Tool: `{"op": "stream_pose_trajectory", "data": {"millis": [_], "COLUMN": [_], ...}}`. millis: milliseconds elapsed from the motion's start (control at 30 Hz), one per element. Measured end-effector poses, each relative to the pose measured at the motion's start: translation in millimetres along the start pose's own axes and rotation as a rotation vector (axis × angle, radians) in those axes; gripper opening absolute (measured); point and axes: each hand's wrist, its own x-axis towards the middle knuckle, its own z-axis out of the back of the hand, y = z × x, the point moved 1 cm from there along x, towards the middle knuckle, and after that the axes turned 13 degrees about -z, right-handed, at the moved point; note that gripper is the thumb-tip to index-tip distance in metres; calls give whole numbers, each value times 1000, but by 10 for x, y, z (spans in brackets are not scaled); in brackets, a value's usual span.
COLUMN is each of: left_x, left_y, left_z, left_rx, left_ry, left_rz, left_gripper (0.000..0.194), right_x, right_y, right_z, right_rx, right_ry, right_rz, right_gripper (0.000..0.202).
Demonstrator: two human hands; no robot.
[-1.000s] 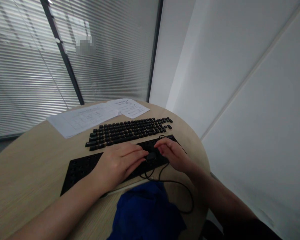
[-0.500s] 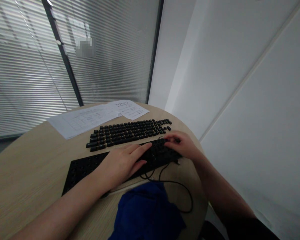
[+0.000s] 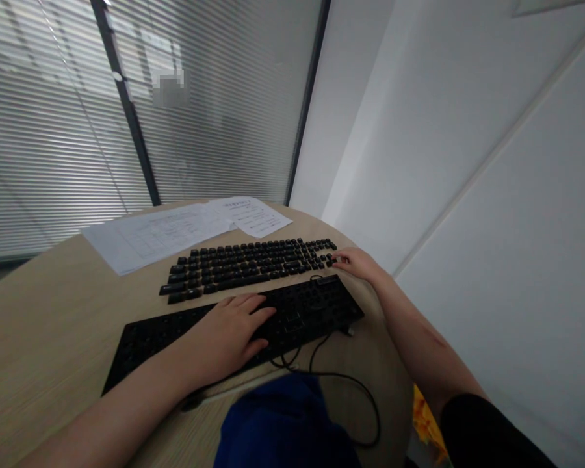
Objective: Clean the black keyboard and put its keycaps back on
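A black keyboard base [image 3: 302,311] with its keycaps off lies at a slant in front of me. My left hand [image 3: 231,335] rests flat on its middle, fingers spread and holding nothing. Beyond the base, loose black keycaps [image 3: 244,263] are laid out in keyboard order. My right hand [image 3: 355,263] is at the right end of these rows, its thumb and fingertips pinched on a small keycap [image 3: 329,259] that they partly hide. A black cable [image 3: 355,376] loops out from under the near side of the base.
Printed paper sheets [image 3: 160,231] lie at the back of the round wooden table [image 3: 34,325]. A blue cloth [image 3: 277,422] is at the near edge. Something orange [image 3: 426,422] shows below the table at right. A white wall [image 3: 507,214] stands close on the right.
My right hand has left the right part of the keyboard base and moved out to the loose keycaps. My left hand has slid slightly left and nearer along the base.
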Motion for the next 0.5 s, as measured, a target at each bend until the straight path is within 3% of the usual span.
{"op": "stream_pose_trajectory", "data": {"millis": [333, 500], "left_x": [-44, -43], "left_y": [83, 87], "left_z": [-96, -107], "left_rx": [-24, -2], "left_ry": [-88, -69], "left_rz": [-45, -51], "left_gripper": [42, 44], "right_x": [-27, -27], "right_y": [-29, -24], "right_z": [-67, -59], "right_rx": [42, 71], "right_ry": [33, 22], "right_rz": [-38, -15], "right_gripper": [28, 29]}}
